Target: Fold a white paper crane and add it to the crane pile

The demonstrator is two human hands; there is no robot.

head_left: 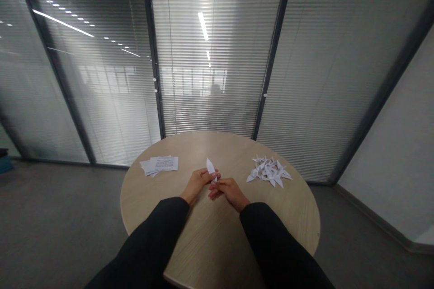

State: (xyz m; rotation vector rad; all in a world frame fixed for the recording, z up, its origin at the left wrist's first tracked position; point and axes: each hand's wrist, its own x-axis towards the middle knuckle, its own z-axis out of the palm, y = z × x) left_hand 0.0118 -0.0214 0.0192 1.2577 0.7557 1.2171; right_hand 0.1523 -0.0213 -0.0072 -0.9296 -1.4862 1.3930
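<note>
Round wood-veneer table (217, 230) | glass partition with blinds (210, 31) beyond | printed sheets (159, 165) left, paper cranes (269, 171) right | folded white paper (210, 167) upright, center, left hand (196, 185) fingers clamped on it | right hand (230, 192) fingers together just below, contact unclear

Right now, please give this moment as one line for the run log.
left hand holds folded white paper | right hand beside it, contact unclear | paper cranes | printed sheets | round wooden table

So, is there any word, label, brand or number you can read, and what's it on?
None is readable: the printed sheets on the round wooden table carry lines of text, too small and blurred to read; the folded white paper in the left hand and the pile of paper cranes show no writing.
</note>
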